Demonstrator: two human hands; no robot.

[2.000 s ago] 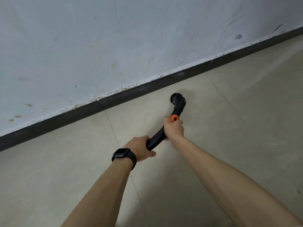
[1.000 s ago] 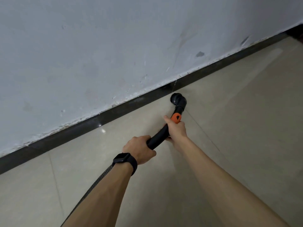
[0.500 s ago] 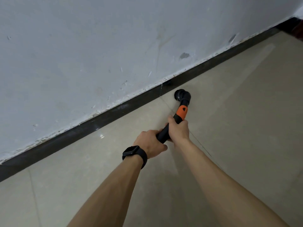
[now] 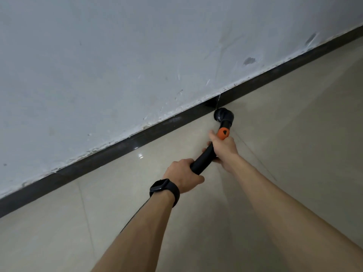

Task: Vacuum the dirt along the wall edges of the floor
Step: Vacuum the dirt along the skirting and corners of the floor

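Observation:
Both my hands hold a black vacuum wand (image 4: 202, 159) with an orange collar (image 4: 223, 133). My right hand (image 4: 224, 149) grips the wand just below the collar. My left hand (image 4: 183, 177), with a black watch on its wrist, grips the wand's lower end. The round black brush nozzle (image 4: 224, 114) sits on the beige tiled floor (image 4: 294, 134), touching the black skirting board (image 4: 117, 150) at a joint in the board. A ribbed hose (image 4: 135, 214) shows along my left forearm.
A scuffed white wall (image 4: 137, 55) rises above the skirting, with chipped paint along its lower edge. The skirting runs diagonally from the lower left to the upper right. Tile joints cross the floor.
The nozzle has moved rightward along the skirting and now sits against it at a board joint. Both hands kept their grip on the wand.

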